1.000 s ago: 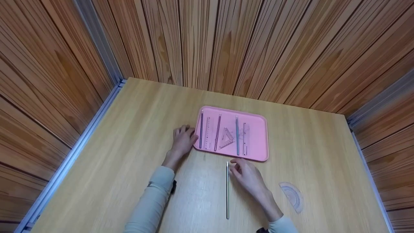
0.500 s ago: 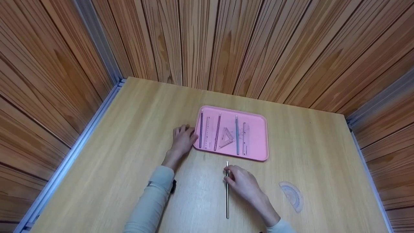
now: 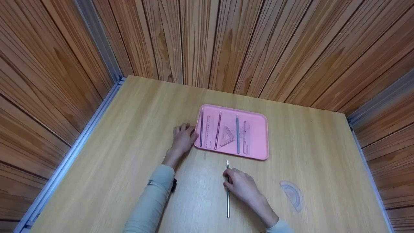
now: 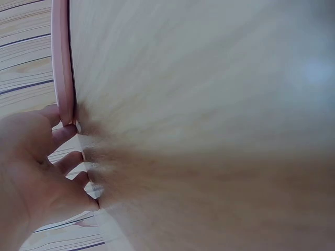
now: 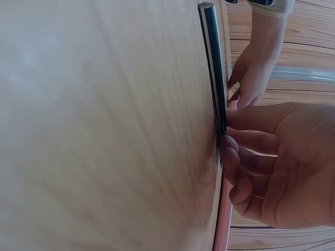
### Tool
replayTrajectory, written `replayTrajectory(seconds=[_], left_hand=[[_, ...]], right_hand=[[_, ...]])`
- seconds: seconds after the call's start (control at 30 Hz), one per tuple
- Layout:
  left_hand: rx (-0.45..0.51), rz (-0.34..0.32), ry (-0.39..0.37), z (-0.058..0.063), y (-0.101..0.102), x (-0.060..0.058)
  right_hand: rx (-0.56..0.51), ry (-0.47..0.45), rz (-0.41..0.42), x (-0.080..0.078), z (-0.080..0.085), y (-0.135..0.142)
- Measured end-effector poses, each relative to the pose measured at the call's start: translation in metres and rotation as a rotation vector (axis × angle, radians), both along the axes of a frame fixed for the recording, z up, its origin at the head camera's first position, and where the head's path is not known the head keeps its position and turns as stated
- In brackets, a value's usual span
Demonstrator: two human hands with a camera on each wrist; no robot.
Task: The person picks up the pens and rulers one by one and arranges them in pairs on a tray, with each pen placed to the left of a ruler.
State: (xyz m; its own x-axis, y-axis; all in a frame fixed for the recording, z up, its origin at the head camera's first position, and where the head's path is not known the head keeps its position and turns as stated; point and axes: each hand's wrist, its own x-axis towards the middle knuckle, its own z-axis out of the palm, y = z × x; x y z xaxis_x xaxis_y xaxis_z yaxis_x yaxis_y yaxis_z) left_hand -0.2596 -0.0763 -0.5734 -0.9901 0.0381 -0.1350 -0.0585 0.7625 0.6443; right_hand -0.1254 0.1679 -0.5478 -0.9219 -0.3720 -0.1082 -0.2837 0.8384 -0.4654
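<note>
My right hand [image 3: 244, 187] pinches a dark, shiny pencil [image 3: 228, 204] near its pale far end, between thumb and fingers. The pencil lies lengthwise on the table just in front of a pink tray [image 3: 259, 139]; in the right wrist view its dark shaft [image 5: 213, 57] runs up from my fingertips. At the tray's near left corner my left hand [image 3: 183, 139] holds the rim, which the left wrist view shows between thumb and forefinger. On the tray lie a dark pencil [image 3: 201, 129], a reddish pencil [image 3: 218, 131], a blue-green pencil [image 3: 237, 136], clear rulers [image 3: 207, 132] and a clear set square [image 3: 230, 139].
A clear protractor [image 3: 292, 195] lies on the table [image 3: 323, 161] to the right of my right hand. Wood-patterned walls [image 3: 197, 42] close off the back and both sides, with metal rails along the left and right edges.
My right hand has come from beside the pencil's far end onto it, slid slightly nearer, and taken it between the fingers. The left hand and tray stay in place.
</note>
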Motion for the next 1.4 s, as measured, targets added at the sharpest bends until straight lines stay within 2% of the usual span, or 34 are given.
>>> replayTrajectory(seconds=[0.2, 0.53, 0.9, 1.1, 1.4], left_hand=[[-0.003, 0.011, -0.018, -0.001, 0.000, -0.002], [0.006, 0.020, -0.031, -0.001, 0.001, -0.002], [0.021, 0.004, -0.004, -0.002, -0.001, 0.001], [-0.005, -0.010, 0.030, -0.001, -0.001, 0.001], [0.003, -0.003, 0.016, 0.000, -0.001, 0.001]], right_hand=[[-0.002, 0.009, -0.012, 0.000, 0.000, -0.002], [-0.007, -0.058, -0.062, 0.000, 0.000, -0.005], [-0.092, -0.121, -0.112, 0.002, 0.000, -0.002], [-0.083, -0.070, -0.120, 0.000, 0.002, 0.000], [-0.105, -0.042, -0.140, -0.012, 0.006, 0.009]])
